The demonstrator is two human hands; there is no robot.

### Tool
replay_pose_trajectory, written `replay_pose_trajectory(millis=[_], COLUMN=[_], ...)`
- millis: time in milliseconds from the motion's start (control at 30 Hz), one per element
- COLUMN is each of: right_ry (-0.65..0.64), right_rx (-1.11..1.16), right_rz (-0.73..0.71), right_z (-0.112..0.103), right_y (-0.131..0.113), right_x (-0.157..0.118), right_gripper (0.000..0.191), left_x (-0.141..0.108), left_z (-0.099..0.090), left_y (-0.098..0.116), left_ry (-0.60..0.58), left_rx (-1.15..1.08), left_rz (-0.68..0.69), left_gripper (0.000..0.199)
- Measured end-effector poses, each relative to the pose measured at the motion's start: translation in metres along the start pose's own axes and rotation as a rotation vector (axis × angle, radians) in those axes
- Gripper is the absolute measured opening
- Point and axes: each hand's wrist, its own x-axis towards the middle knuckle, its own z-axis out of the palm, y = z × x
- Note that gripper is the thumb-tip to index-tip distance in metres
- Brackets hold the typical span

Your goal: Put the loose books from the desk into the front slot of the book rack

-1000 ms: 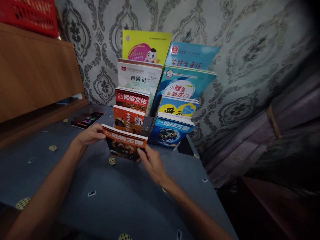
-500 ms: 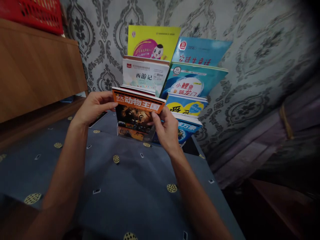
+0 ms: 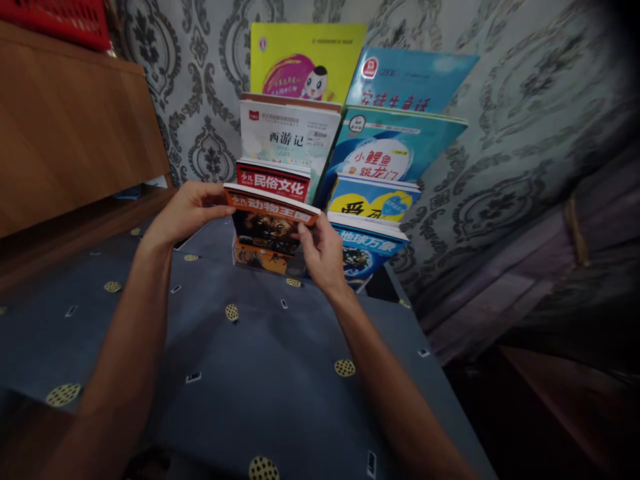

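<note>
Between my two hands is an orange-topped book [image 3: 270,223] with a lion on its cover, standing in the front left slot of a clear stand [image 3: 233,253]. My left hand [image 3: 193,212] pinches its upper left edge between thumb and fingers. On the upper right edge, my right hand [image 3: 323,252] grips with the thumb on the cover and the fingers behind. Directly behind it stands a red book [image 3: 273,181]. A white book [image 3: 287,137] and a taller yellow book [image 3: 307,60] rise farther back. Beside my right hand is a blue book [image 3: 370,250] with a globe picture.
More books fill the right column: a blue and yellow book [image 3: 373,199], a teal book [image 3: 395,143] and a light blue book [image 3: 413,80]. Patterned wallpaper [image 3: 200,87] is behind. A wooden cabinet [image 3: 75,127] stands left, a red basket [image 3: 60,23] on top. Blue cloth [image 3: 260,347] covers the surface.
The orange-topped book has gone lower into the stand, both hands moving down with it. The red book's title now shows behind it. The view has shifted slightly.
</note>
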Motion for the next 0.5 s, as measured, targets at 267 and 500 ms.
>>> replay_pose_trajectory(millis=[267,500], right_ry=[0.003,-0.057], right_rx=[0.025,-0.077], right_rz=[0.069,0.094], right_z=[0.011,0.015], right_y=[0.012,0.015], right_x=[-0.004,-0.007], right_gripper=[0.035,0.022], left_x=[0.001,0.005], left_z=[-0.002,0.003], left_y=[-0.014,-0.026], left_ry=[-0.049,-0.088], left_rx=[0.143,0.262], left_rz=[-0.076,-0.22], left_gripper=[0.034,0.033])
